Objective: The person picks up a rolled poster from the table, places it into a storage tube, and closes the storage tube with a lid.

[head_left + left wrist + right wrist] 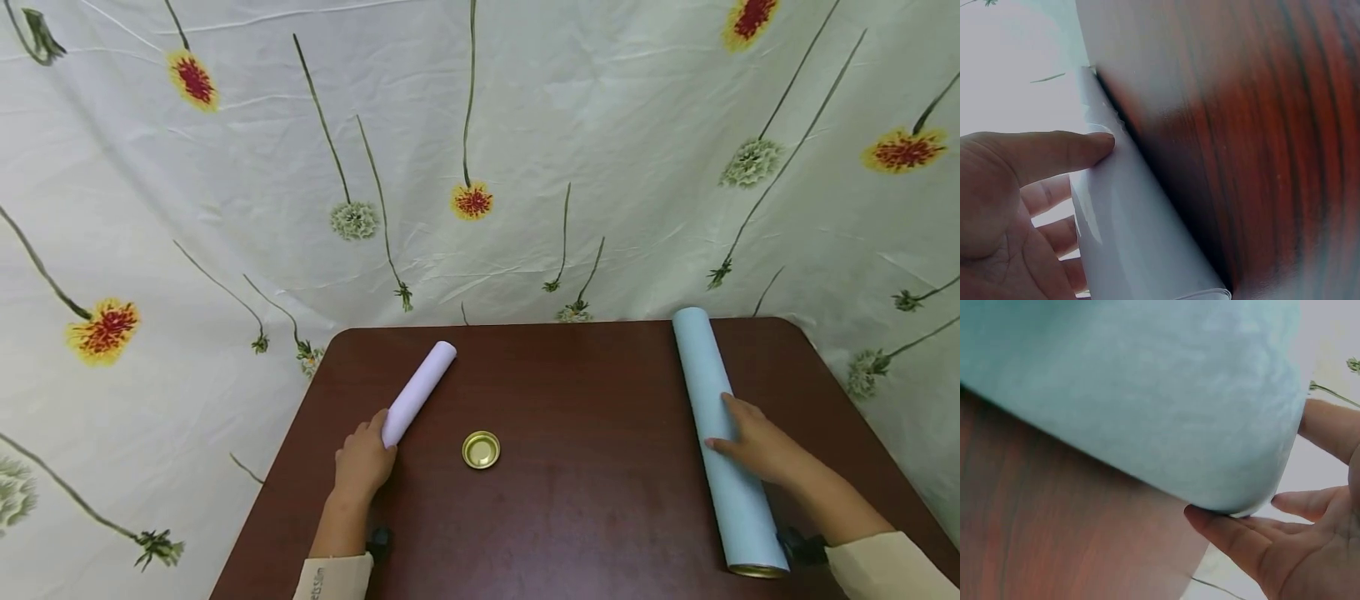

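Note:
On the left side of the table lies a white paper roll (420, 392), slanting away to the right. My left hand (365, 458) grips its near part, thumb on one side and fingers round the other; a loose sheet edge shows in the left wrist view on the paper roll (1141, 237). A longer, thicker light blue tube (712, 417) lies along the right side, with a gold-coloured cap at its near end. My right hand (761, 442) holds it across the middle, thumb and fingers spread round it. In the right wrist view the light blue tube (1147, 400) fills the upper part.
A small round gold lid (481, 450) lies on the dark brown table (585, 500) between the two rolls, nearer the paper one. Behind the table hangs a white cloth (525, 108) printed with flowers. Dark bands sit at both wrists.

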Tool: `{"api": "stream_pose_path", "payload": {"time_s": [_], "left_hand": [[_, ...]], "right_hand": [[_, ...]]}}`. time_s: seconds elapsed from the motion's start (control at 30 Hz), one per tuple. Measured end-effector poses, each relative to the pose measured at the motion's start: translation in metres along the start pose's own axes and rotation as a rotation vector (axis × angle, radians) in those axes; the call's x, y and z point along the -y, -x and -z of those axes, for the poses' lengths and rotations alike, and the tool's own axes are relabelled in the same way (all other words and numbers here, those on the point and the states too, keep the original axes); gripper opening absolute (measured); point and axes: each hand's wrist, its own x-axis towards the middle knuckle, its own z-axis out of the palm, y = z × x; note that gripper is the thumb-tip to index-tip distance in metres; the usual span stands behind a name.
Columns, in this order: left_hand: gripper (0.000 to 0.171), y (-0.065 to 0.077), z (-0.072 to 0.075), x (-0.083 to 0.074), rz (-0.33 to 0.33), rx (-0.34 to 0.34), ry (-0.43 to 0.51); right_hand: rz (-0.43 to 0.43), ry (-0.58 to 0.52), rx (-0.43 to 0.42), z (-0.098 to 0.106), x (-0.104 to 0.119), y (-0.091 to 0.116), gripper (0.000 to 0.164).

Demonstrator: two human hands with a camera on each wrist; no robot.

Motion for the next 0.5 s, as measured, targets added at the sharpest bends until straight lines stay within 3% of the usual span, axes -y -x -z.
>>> {"api": "stream_pose_path", "payload": {"time_s": [0.27, 0.5], "left_hand": [[0.063, 0.0, 0.001, 0.0, 0.006, 0.002, -0.007], [0.062, -0.002, 0.003, 0.0, 0.002, 0.005, -0.006]], "right_hand": [[0.03, 0.041, 0.05, 0.011, -0.008, 0.001, 0.102], [0.067, 0.119, 0.091, 0.02, -0.013, 0.005, 0.096]]}}
